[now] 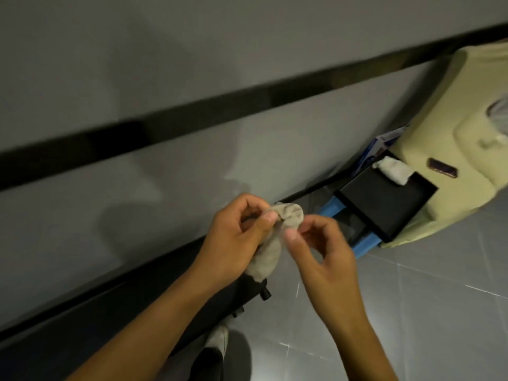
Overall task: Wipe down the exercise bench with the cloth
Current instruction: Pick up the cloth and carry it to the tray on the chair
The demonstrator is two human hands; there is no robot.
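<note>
Above the exercise bench (217, 306), the left hand (236, 237) grips the bunched cloth (270, 251) while the right hand (324, 251) pinches its upper fold, probably shaping a wiping pad.

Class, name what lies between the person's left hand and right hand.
A crumpled grey-beige cloth, gripped by the left hand and pinched by the right hand, in the head view.

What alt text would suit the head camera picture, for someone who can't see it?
The left hand grips a bunched grey cloth and the right hand pinches its top, above the end of a black exercise bench. Behind is a grey wall with a black stripe; a tiled floor lies to the right.
</note>
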